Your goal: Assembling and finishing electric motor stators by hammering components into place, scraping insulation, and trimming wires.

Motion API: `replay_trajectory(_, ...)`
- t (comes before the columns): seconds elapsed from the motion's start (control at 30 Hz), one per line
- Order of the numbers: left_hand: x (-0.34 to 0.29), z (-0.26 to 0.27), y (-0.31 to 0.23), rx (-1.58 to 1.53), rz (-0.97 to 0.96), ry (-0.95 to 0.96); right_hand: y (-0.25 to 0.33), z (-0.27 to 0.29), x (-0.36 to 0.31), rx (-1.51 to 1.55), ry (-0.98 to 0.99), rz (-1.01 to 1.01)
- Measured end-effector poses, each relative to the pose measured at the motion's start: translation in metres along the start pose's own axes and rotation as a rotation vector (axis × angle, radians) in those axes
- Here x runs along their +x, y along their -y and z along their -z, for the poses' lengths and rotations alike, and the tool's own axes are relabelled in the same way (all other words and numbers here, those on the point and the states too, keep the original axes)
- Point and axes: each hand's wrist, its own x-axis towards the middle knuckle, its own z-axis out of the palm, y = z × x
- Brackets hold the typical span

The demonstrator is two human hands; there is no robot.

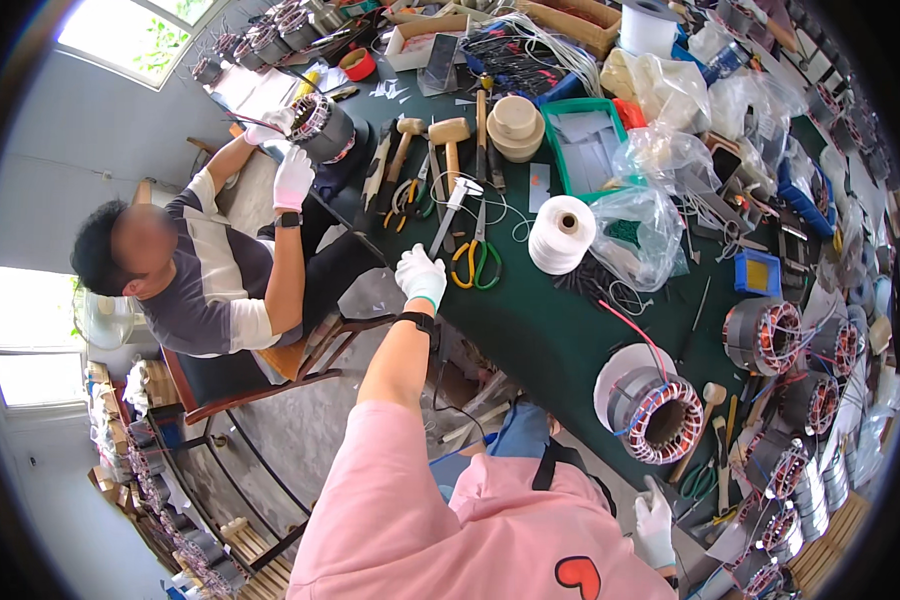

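My left hand (420,278), in a white glove, is at the table's near-left edge with its fingers curled around the lower end of a metal caliper (452,212). The caliper slants away from me, its jaws at the far end. Just right of this hand lie scissors (478,264) with yellow and green handles. My right hand (654,528), also gloved, is low beside the table's near edge, fingers stretched out and nothing visible in them. Nearest to it on the table is a motor stator (660,418) with red and white windings, standing on a round white base.
Across the left corner a seated person (200,260) in white gloves handles another stator (322,128). Mallets (450,132) and pliers lie near the caliper. A white thread spool (562,235), a green tray (582,150) and plastic bags are farther right. More stators (762,336) line the right side.
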Motion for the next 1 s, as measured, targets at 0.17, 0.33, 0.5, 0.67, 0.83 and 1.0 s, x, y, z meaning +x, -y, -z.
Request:
replay_trajectory(0.17,0.045,0.011,0.038,-0.473,-0.428,0.342,0.044,-0.009,-0.003,0.049,0.046,0.071)
replay_trajectory(0.33,0.027,0.118,0.011,-0.768,-0.375,0.448,0.081,-0.019,-0.009,0.052,0.055,0.103)
replay_trajectory(0.5,-0.009,0.163,0.061,0.224,-0.739,-0.227,0.076,-0.019,0.002,0.009,0.087,0.166)
replay_trajectory(0.67,-0.055,0.155,0.089,0.226,-0.223,-0.253,0.072,-0.007,-0.001,-0.024,0.147,0.35)
replay_trajectory(0.83,-0.081,0.152,0.108,0.089,-0.621,-0.236,0.065,0.017,-0.002,-0.211,0.197,0.422)
replay_trajectory(1.0,-0.114,0.128,0.118,0.091,-0.59,-0.246,0.039,0.033,-0.021,-0.341,0.164,0.542)
